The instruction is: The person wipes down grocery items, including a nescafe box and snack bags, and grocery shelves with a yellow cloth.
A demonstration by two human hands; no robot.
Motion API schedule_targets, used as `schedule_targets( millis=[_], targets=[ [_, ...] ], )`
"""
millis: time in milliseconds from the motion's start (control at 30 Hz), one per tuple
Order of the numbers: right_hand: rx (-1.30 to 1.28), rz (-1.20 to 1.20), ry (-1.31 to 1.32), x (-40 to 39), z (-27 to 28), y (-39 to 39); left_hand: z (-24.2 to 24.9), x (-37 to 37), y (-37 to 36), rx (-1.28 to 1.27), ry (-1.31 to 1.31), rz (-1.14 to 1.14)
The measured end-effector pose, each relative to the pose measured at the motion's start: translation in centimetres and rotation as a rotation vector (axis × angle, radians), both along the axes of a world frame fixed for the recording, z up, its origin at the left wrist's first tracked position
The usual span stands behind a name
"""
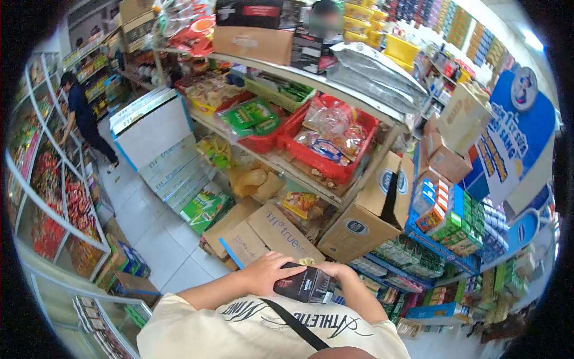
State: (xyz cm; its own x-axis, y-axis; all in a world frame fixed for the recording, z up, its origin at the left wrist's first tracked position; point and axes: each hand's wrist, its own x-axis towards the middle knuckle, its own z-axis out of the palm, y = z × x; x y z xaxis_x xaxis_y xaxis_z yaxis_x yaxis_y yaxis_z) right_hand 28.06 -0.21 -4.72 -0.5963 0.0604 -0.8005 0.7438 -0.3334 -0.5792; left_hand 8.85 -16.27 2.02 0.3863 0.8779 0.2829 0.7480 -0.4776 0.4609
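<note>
Glossy dark packet, matt corrugated cardboard boxes, shiny plastic snack bags, smooth pale floor tiles

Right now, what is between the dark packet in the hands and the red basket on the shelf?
In the head view, brown cardboard boxes on the floor lie between the dark packet and the red basket.
</note>
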Motion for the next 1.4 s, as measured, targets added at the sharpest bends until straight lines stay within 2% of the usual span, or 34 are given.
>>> schedule_targets(
  millis=[100, 133, 167, 267, 300, 367, 400, 500, 533, 567, 667, 767, 867, 967, 1067, 1100, 1167, 1200, 1233, 1267, 1367, 1400],
  targets=[
    [0.17, 0.131, 0.299, -0.2, 5.7, -0.5, 1.0, -0.2, 0.4, -0.06, -0.014, -0.037],
    [0.038, 0.076, 0.325, -0.3, 6.6, -0.5, 0.6, -0.1, 0.5, -0.035, -0.008, -0.035],
    [0.184, 0.185, 0.281, -0.4, 8.3, -0.2, 0.7, 0.2, 0.6, -0.028, -0.003, -0.035],
    [0.135, 0.072, 0.517, 0.0, 7.1, 0.1, 1.0, 0.6, 0.7, -0.009, -0.017, -0.033],
    [0.078, -0.009, 0.428, 0.4, 3.8, 0.7, 1.1, 0.7, 1.0, -0.006, -0.043, -0.036],
    [-0.075, -0.11, 0.28, 0.8, 1.7, 0.9, 0.8, 0.9, 0.7, -0.03, -0.066, -0.034],
    [-0.069, -0.048, 0.206, 0.8, 1.3, 1.0, 0.4, 0.9, 0.8, -0.044, -0.061, -0.031],
    [0.036, 0.039, 0.319, 0.6, -6.3, 1.5, 1.1, 1.0, 1.6, -0.062, -0.077, -0.047],
    [0.124, 0.058, 0.411, 0.6, 0.1, 0.4, 1.3, 0.9, 1.6, -0.063, -0.075, -0.055],
    [0.11, 0.005, 0.388, 0.5, 1.3, 0.3, 1.3, 0.9, 1.7, -0.065, -0.072, -0.061],
    [0.004, -0.112, 0.247, 0.1, 2.5, 0.4, 1.1, 1.1, 1.7, -0.123, -0.037, -0.05],
    [0.084, -0.241, 0.282, -0.6, 3.0, 0.3, 1.3, 1.3, 1.8, -0.101, -0.024, -0.029],
    [0.006, -0.239, 0.238, -0.6, 4.8, -0.1, 1.1, 1.4, 1.7, -0.115, -0.009, -0.019],
    [-0.099, -0.249, 0.384, -1.1, -2.5, 0.7, 2.0, 0.2, 2.6, -0.219, 0.036, -0.141],
    [0.035, -0.208, 0.524, -0.9, 1.8, -0.9, -0.3, -3.0, 3.8, -0.576, -0.694, -0.102],
    [0.087, -0.182, 0.59, -1.1, 2.4, -1.1, -0.5, -3.6, 4.5, -0.509, -0.568, -0.086],
    [0.025, -0.118, 0.529, -1.4, 1.1, -0.3, 0.0, -4.3, 6.1, -0.37, -0.316, -0.049],
    [0.037, -0.082, 0.473, -1.6, 0.9, -0.1, 0.1, -3.1, 6.0, -0.49, -0.467, -0.101],
    [0.048, -0.047, 0.419, -2.0, 2.0, -0.2, -0.1, -2.1, 6.1, -0.537, -0.435, -0.158],
    [-0.012, -0.079, 0.542, -1.3, 3.5, -0.5, -0.6, -1.1, 6.3, -0.583, -0.402, -0.216],
    [-0.027, -0.273, 0.67, -0.8, 1.0, -0.6, -2.0, -1.3, 7.0, -0.678, -0.446, -0.329],
    [0.111, -0.235, 0.746, -0.7, 0.7, -0.3, -1.9, -1.3, 7.1, -0.691, -0.455, -0.362]
  ],
)
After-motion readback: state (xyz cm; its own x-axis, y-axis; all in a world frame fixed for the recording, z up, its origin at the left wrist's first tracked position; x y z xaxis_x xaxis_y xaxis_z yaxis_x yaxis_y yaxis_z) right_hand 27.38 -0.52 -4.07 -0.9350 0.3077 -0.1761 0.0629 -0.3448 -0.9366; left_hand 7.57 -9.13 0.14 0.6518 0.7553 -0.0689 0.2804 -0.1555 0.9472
